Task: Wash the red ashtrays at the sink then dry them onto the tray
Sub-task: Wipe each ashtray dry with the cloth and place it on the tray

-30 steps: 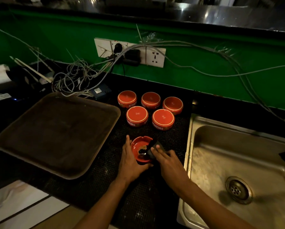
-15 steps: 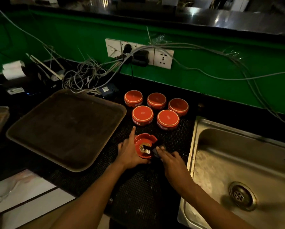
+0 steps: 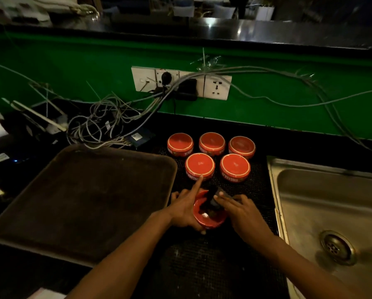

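Compared with the frame half a second earlier, the upright ashtray (image 3: 209,216) sits lower in the frame and tilts toward the camera, with its outer wall now visible. The bright scrap seen inside it earlier is now covered by a dark object (image 3: 213,201), blurred and not identifiable.

The left hand (image 3: 186,209) grips the ashtray by its left side, thumb under the near wall, index finger extended upward. Its tip overlaps the front-left upturned ashtray (image 3: 200,166); contact cannot be confirmed. The right hand (image 3: 243,212) holds the dark object, fingers curled round it, pressing it into the bowl.

The held ashtray is round, glossy red, with a thick rim. It is at lower centre, above the black mat (image 3: 204,272), between the brown tray (image 3: 81,203) at left and the steel sink (image 3: 336,212) at right.

Five further red ashtrays stand upside down above it: three in the back row (image 3: 212,143), two in front, each with a pale ring round its base and lettering on its wall.
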